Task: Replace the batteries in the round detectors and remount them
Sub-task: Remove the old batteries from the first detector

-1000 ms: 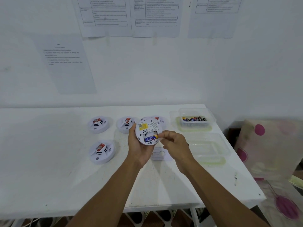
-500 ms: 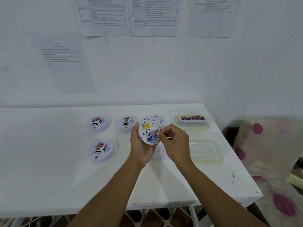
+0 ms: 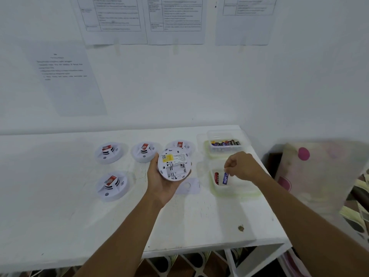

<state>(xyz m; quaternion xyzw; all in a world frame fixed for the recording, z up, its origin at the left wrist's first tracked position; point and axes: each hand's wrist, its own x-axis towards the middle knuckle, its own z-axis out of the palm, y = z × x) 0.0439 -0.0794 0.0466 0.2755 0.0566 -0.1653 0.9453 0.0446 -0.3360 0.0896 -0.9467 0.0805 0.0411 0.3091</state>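
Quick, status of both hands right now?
Left hand: holding the round detector, back side up.
Right hand: pinching a blue battery at the near clear tub.

I count five round detectors: back-left detector point(image 3: 108, 152), back-middle detector point(image 3: 144, 151), back-right detector point(image 3: 182, 145), front-left detector point(image 3: 111, 185) and held detector point(image 3: 174, 163).

Clear containers: two, the far container point(image 3: 223, 150) and the near container point(image 3: 239, 186).

Batteries at the near container: two, one red battery point(image 3: 216, 177) and one blue battery point(image 3: 225, 178).

The far container holds a row of batteries point(image 3: 225, 142); I cannot resolve their number.

White cover plate point(image 3: 188, 185): one.

Wall sheets: four, the lower-left sheet point(image 3: 65, 80), left sheet point(image 3: 111, 19), middle sheet point(image 3: 175, 17) and right sheet point(image 3: 247, 17).
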